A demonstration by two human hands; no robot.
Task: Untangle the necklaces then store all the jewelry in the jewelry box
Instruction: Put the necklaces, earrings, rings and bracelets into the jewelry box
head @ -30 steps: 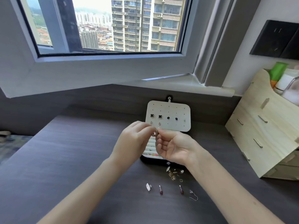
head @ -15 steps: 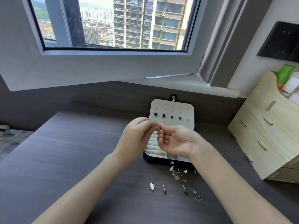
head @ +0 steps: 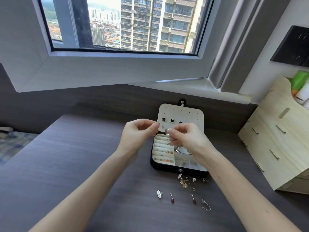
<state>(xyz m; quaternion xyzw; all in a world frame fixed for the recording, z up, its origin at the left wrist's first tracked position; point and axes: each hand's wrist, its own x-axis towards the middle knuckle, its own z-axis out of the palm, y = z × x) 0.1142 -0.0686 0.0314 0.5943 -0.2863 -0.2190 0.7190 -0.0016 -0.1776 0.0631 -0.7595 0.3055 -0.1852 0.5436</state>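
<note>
The black jewelry box [head: 167, 167] stands open on the dark table. Its cream lid [head: 192, 114] is upright with clover studs pinned to it. My right hand [head: 189, 139] hovers over the box's tray and pinches a small silver earring [head: 167, 130]. My left hand [head: 138, 136] is just to its left, thumb and forefinger pinched on something too tiny to make out. In front of the box lie loose pieces: a gold cluster [head: 184, 181], a silver stud [head: 159, 194], two red-bead pins [head: 172, 199] and a hook earring [head: 206, 205].
A pale wooden drawer organizer [head: 275, 148] stands at the right of the table. An open window sash [head: 108, 71] overhangs the table's far side. A dark wall panel [head: 100, 99] backs the table, and the table's left edge [head: 33, 139] drops off beside patterned fabric.
My hands, joined on the small piece before, have drawn slightly apart. The right hand has turned palm-down over the box with the earring, and more of the tray shows.
</note>
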